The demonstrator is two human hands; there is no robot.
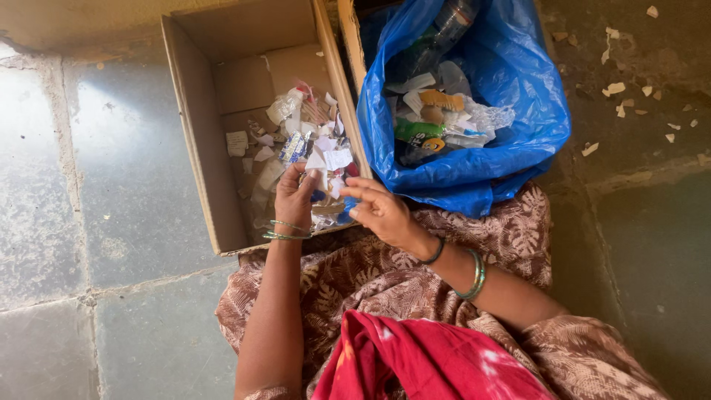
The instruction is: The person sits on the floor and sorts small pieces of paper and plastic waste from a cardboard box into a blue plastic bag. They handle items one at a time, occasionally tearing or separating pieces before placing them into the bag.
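The left hand [295,194] is curled over the near edge of an open brown cardboard box [194,141]. Its fingers pinch a small white scrap of paper [320,160] above the pile of torn paper and wrapper bits [296,141] in the box's near right corner. The right hand [381,211] is half open just beside it, with fingers stretched toward the same scrap; I cannot tell if it touches it. A blue plastic bag full of rubbish [511,81] sits against the box's right wall. Both stand on a grey stone floor [111,185]. A brown patterned cloth [385,278] lies under the arms.
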